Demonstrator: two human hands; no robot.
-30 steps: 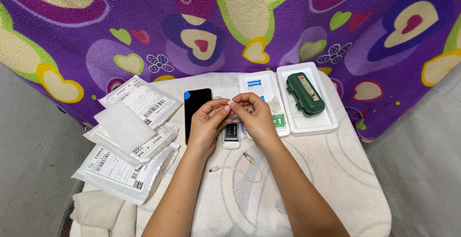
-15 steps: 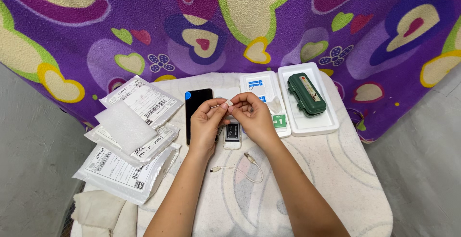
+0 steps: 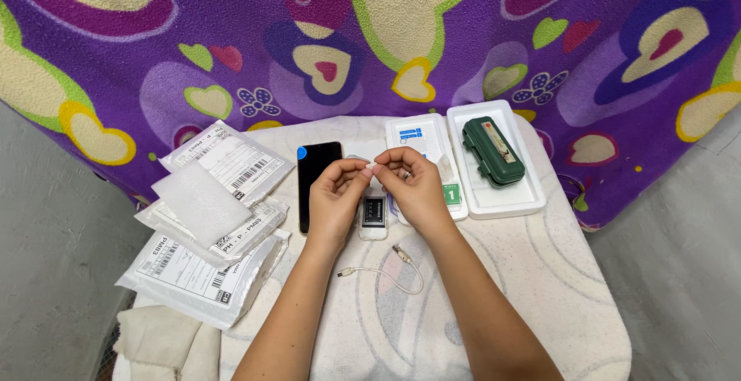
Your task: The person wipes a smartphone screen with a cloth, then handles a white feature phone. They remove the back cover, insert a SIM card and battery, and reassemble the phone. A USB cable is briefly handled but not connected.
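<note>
My left hand [image 3: 337, 194] and my right hand [image 3: 414, 184] meet above the middle of a small table, fingertips pinching a tiny white piece [image 3: 373, 167] between them. Directly beneath the hands lies a small dark module in a clear case [image 3: 374, 216]. A black phone [image 3: 316, 177] lies face up just left of my left hand. A flat white packet with blue print [image 3: 417, 140] rests behind my right hand. A short white cable [image 3: 386, 269] curls on the cloth between my forearms.
A green hard case [image 3: 492, 150] sits in a white tray [image 3: 502, 199] at the right. Several white mailer bags [image 3: 208, 226] are stacked at the left, folded cloth [image 3: 158, 342] below them. A purple heart-patterned blanket [image 3: 370, 33] hangs behind the table.
Both hands stay pinched together on the small white piece, with only slight finger shifts. Nothing else on the table has moved.
</note>
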